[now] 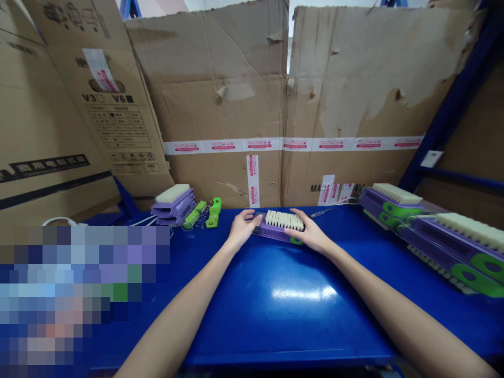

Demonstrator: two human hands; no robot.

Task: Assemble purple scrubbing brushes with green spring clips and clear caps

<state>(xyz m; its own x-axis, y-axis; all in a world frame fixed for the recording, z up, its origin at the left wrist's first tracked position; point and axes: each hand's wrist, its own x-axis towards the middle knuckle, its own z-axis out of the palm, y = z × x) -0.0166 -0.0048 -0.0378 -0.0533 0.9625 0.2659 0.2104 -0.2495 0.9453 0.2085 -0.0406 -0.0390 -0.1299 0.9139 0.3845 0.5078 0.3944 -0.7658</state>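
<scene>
I find my part-curled left fingers (pixel 247 224) and right fingers (pixel 301 216) clasping opposite ends of the purple brush unit (pixel 275 233), apparently to steady it, bristles (pixel 284 220) upward.

- Two cardboard sheets (pixel 220 115) upright at the back, surfaces torn, narrow gap at top
- White tape (pixel 236 145), red print, runs across both
- Left carton (pixel 129 123): V3/V6 tick boxes, V6 filled black
- Blue post (pixel 447 105) leaning in at right, white label (pixel 432 158) beside it
- Blue tabletop (pixel 236 315): glossy, glare patch
</scene>
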